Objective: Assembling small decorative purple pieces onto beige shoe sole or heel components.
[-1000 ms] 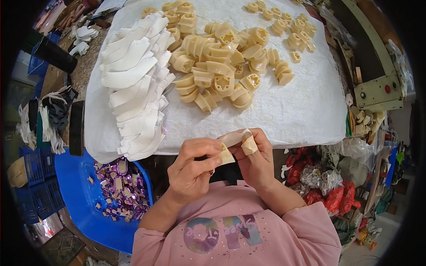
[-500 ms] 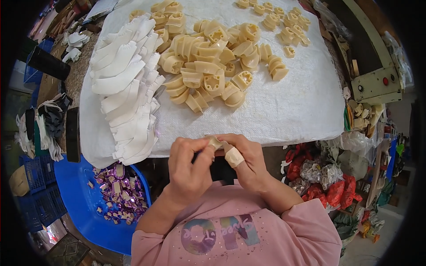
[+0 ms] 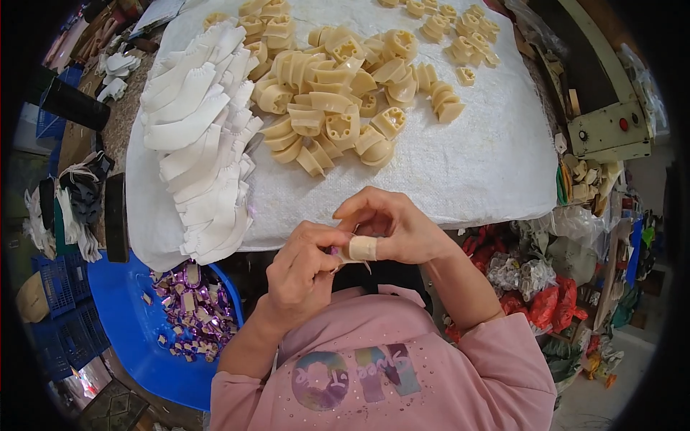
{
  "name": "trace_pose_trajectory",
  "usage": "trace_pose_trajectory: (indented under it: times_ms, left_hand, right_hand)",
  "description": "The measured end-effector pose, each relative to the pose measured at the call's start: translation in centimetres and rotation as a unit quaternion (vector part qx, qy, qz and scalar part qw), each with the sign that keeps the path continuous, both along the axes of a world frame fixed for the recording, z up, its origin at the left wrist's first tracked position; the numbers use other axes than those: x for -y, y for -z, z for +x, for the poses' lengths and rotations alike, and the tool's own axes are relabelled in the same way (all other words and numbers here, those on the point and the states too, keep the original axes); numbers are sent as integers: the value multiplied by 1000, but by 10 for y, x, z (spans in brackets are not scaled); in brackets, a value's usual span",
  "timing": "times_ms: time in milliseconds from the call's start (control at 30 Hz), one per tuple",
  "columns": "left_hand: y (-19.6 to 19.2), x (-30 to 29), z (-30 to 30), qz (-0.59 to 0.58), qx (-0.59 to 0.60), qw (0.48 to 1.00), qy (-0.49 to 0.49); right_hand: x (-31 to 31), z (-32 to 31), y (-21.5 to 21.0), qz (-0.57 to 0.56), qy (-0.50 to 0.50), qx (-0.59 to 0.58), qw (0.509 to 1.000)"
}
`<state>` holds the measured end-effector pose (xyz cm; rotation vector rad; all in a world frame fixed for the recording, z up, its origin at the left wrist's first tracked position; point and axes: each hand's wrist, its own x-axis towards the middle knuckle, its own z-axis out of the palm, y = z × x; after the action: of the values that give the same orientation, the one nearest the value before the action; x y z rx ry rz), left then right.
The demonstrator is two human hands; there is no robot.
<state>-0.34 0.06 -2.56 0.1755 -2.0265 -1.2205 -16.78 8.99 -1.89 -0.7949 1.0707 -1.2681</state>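
Note:
My left hand (image 3: 305, 267) is closed in a pinch, in front of the table's near edge. A small piece with purple on it (image 3: 334, 251) shows between its fingertips; most of it is hidden. Against the same spot rests the thumb of my right hand (image 3: 402, 228), which has a beige tape wrap (image 3: 363, 248) around it. The right index finger arches above, away from the thumb, while the other right fingers curl in toward the piece. Beyond my hands lies a heap of cream-coloured, curved, hollow plastic parts (image 3: 327, 97), with overlapping white curved pieces (image 3: 198, 144) to its left.
White woven sheeting (image 3: 467, 172) covers the table. Below its left side stands a blue tub (image 3: 118, 316) with purple shiny pieces (image 3: 194, 309). Smaller cream parts (image 3: 471, 39) lie far right. Red plastic bags (image 3: 553, 305) are at the right, below a machine with a red button (image 3: 611, 129).
The right hand has shifted up, its index finger lifting off the left fingertips. My left hand stays pinched and has turned slightly. Purple now shows at the fingertips, where a cream piece showed before.

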Motion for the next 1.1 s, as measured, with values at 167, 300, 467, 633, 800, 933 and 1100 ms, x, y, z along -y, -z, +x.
trace_pose_trajectory:
  times_ms: [167,300,467,633,800,933,1100]
  left_hand:
    - [1,0,-3,72,31,997,-17]
    - [-6,-10,-9,364,-38,926,-93]
    - [0,-9,-9,401,-21,913,-69]
    - [1,-9,-13,385,-16,920,-72]
    - [-1,-4,-11,360,20,930,-77]
    - [-5,-2,-10,207,67,971,-103]
    - [-7,1,-5,153,103,977,-106]
  right_hand:
    - [5,10,11,-12,61,-77,995]
    - [6,15,12,-26,146,41,988]
    - [7,15,12,-162,113,-181,963]
    - [11,25,10,-170,203,-345,900]
    - [13,20,9,-161,183,-223,944]
    - [9,16,4,-212,185,-489,826]
    - [1,4,11,-238,128,-387,882]
